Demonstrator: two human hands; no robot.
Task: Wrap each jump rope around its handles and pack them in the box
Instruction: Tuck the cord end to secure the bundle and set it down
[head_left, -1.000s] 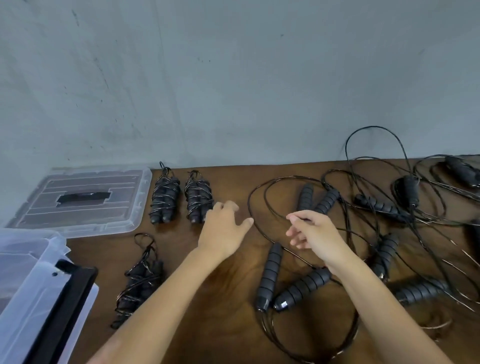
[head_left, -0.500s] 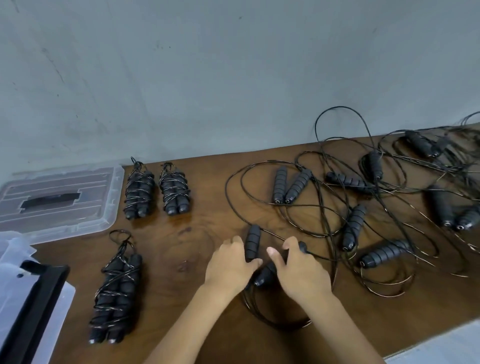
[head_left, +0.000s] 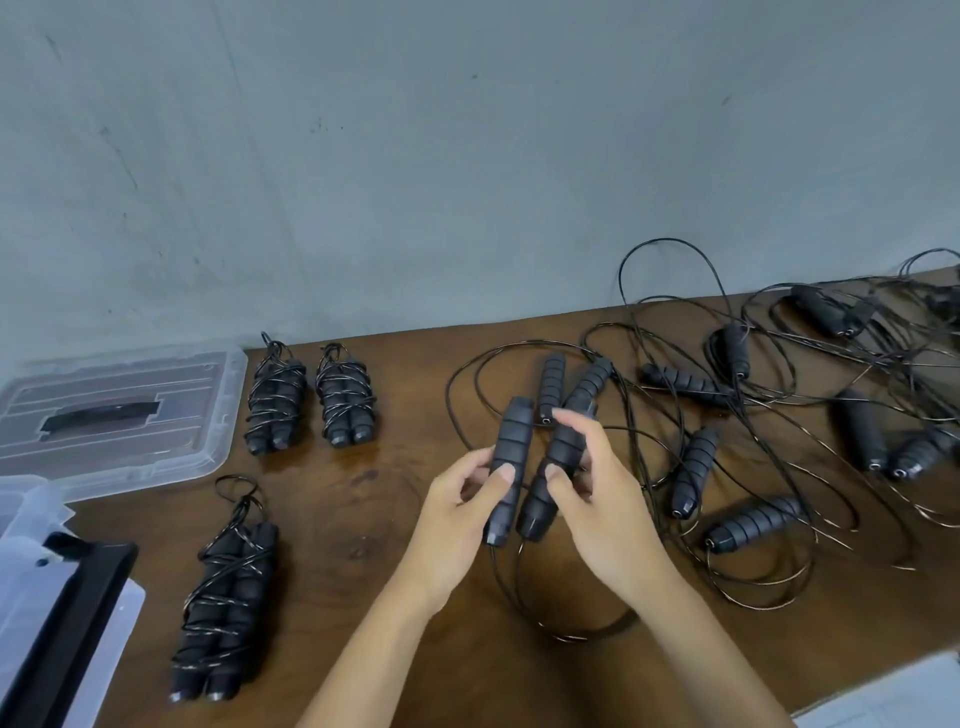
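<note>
Above the brown desk (head_left: 363, 519), the left hand (head_left: 457, 525) curls round one black handle (head_left: 511, 457) while the right hand (head_left: 597, 499) pinches the second handle (head_left: 556, 467) just beside it; their thin cable (head_left: 524, 597) hangs down to the desk below.

Both forearms bare, no sleeves; hands (head_left: 457, 519) ungloved, short nails.

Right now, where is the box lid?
In the head view, the box lid lies flat at the table's far left, against the wall, just left of two wrapped jump ropes.
</note>
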